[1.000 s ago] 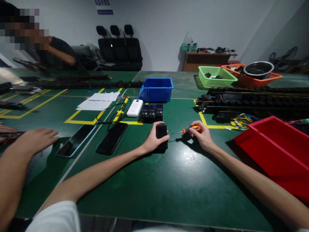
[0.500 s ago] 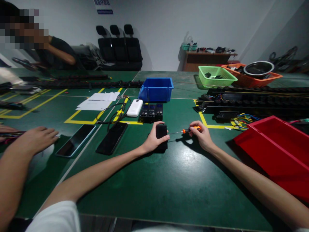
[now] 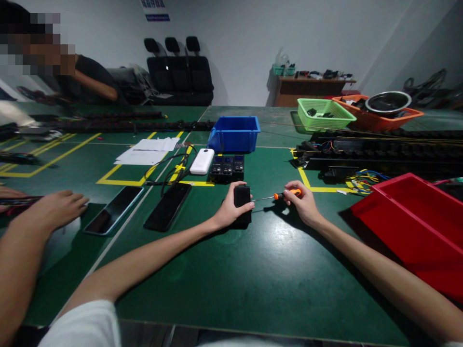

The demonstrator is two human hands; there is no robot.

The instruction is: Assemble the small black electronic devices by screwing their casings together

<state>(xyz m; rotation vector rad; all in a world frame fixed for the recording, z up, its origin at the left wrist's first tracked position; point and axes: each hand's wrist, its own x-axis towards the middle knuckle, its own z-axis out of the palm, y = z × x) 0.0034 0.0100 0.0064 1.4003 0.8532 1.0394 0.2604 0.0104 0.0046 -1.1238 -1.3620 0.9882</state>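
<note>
My left hand (image 3: 231, 207) is closed round a black box-shaped part (image 3: 242, 196), holding it on edge over the green table. Between the thumb and fingers of my right hand (image 3: 302, 202) is a screwdriver (image 3: 287, 193) with an orange and black handle. Its thin shaft points left, and the tip meets the right side of the black part; what it touches there is too small to make out. Just beyond my left hand stand several black modules (image 3: 227, 168) in a row, beside a white power bank (image 3: 202, 161).
A blue bin (image 3: 235, 135) stands behind the modules. Left of my forearm lie two phones, one black (image 3: 168, 207), one blue-edged (image 3: 114, 210). A red bin (image 3: 408, 226) is at right. A co-worker's hand (image 3: 54, 209) rests at far left; another person (image 3: 90, 77) sits beyond.
My hands, the black part and the screwdriver look almost unmoved. At far left the co-worker's hand has shifted slightly, and the person behind has moved a little to the right.
</note>
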